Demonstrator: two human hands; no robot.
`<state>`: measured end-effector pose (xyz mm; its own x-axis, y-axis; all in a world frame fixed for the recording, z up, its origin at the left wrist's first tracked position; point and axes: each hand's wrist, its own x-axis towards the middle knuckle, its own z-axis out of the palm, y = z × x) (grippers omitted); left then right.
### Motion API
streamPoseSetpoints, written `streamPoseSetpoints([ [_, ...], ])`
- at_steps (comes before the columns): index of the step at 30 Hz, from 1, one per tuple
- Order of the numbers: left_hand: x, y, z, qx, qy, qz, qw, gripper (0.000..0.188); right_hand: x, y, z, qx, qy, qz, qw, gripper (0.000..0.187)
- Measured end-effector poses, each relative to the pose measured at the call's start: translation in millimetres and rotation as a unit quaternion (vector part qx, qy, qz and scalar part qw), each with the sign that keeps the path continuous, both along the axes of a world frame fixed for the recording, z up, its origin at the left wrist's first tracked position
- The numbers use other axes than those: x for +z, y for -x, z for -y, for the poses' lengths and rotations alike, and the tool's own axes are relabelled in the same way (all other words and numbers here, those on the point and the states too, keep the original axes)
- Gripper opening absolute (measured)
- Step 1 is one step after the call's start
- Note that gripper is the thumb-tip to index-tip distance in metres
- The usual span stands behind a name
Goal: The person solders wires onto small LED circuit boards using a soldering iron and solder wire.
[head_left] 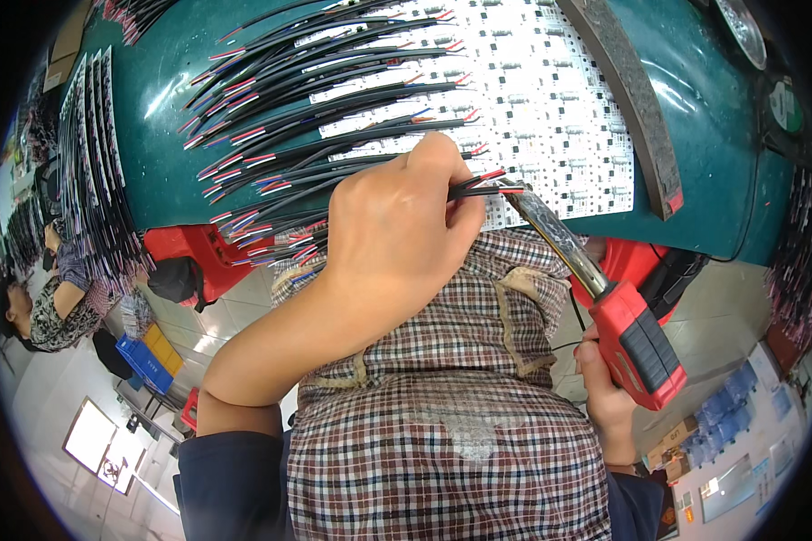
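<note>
My left hand (401, 216) is closed, pinching a black cable (467, 187) between thumb and fingers. Red and black wire ends stick out of it to the right. The metal tip of a red and black soldering gun (642, 346) is at those ends, over the near edge of a white circuit board panel (564, 126); whether it touches them I cannot tell. My right hand (607, 397) is wrapped around the gun's handle, partly hidden behind its body. Several black cables (370, 95) with red, white and blue stripped ends lie across the panel's left side.
The green tabletop (162, 135) carries the panel. A dark metal bar (636, 99) lies along its right side. Panels with cables (95, 162) hang at the left edge, near a red stool (185, 257). Another person (59, 302) works at far left.
</note>
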<state>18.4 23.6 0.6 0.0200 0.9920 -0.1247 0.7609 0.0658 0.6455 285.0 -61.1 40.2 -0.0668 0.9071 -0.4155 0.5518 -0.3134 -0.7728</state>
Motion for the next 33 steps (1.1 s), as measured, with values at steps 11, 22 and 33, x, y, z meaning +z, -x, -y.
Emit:
streamPoseSetpoints([
  [11,-0.3,1.4,0.7,-0.007,-0.007,-0.009,1.0,0.022,2.9,-3.0,-3.2,0.002,0.0,0.002,1.0,0.028],
  [22,1.8,1.4,-1.2,0.0,0.007,0.024,1.0,0.02,0.6,-11.1,4.4,0.048,-0.019,0.026,0.998,0.031],
  [33,3.4,0.8,-3.1,-0.001,0.028,0.016,0.999,0.018,4.4,-0.5,-0.9,0.007,0.02,-0.001,1.0,0.031],
])
